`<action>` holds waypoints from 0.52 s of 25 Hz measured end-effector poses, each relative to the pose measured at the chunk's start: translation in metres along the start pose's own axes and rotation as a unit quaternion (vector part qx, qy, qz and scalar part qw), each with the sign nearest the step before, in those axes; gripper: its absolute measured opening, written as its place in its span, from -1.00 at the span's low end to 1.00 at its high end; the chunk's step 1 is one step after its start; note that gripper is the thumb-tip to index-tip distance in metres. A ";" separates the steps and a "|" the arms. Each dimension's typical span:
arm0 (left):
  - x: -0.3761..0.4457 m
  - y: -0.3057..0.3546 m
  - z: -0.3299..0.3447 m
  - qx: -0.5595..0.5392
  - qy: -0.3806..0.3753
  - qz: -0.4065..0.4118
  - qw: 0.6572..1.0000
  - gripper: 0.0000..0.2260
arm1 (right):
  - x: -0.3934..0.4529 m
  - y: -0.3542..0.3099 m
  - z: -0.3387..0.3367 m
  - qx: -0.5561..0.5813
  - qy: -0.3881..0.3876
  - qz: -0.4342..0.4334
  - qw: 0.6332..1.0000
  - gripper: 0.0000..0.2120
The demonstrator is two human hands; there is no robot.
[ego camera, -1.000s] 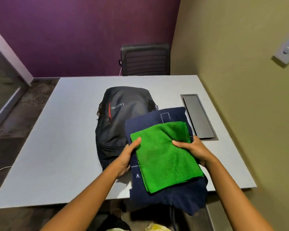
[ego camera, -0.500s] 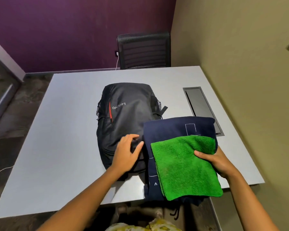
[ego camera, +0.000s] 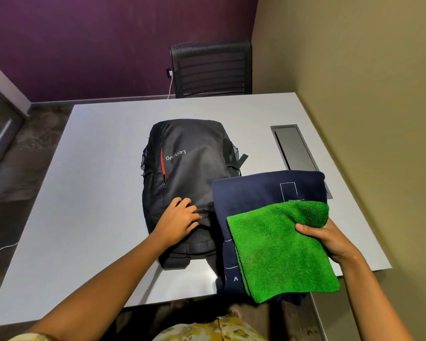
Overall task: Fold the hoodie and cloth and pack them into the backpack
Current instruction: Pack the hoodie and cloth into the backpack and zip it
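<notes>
— Backpack lies flat on the table, logo side up, long axis running away from the person. Its near end sits close to the table's front edge, right under the left hand.

— And the clothes?

— To the right of it. The right hand is clamped on the folded hoodie with the green cloth stacked on top, thumb over the cloth, fingers hidden beneath. The stack's left edge just overlaps the bag's right side.

— So which hand opens the bag?

— The left, I'd say. It rests on the bag with fingers loosely spread, gripping nothing that I can see. No opening shows, so the zipper likely needs finding before the stack slides leftward in.
</notes>
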State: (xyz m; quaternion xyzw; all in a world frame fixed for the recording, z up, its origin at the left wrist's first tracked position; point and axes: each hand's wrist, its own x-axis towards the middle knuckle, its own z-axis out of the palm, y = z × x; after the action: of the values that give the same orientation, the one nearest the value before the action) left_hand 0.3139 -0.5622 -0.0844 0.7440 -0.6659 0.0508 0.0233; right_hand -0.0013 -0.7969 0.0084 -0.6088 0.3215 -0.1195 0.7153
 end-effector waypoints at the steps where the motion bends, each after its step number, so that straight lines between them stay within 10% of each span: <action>1: 0.004 -0.001 -0.006 -0.030 0.017 -0.017 0.999 -0.84 | 0.000 -0.001 0.002 0.002 -0.002 0.000 1.000 -0.24; 7: 0.059 -0.023 -0.106 -0.281 0.153 -0.256 0.912 -0.82 | 0.005 0.002 0.033 -0.013 -0.050 0.026 0.998 -0.07; 13: 0.103 -0.065 -0.174 -0.258 0.187 -0.259 0.912 -0.80 | 0.011 -0.003 0.066 -0.026 -0.087 0.026 0.996 -0.19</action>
State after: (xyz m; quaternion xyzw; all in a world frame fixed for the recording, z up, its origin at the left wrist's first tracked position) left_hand 0.3816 -0.6385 0.1013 0.8351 -0.4236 0.0080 0.3508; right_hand 0.0477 -0.7511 0.0110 -0.6266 0.2771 -0.0394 0.7273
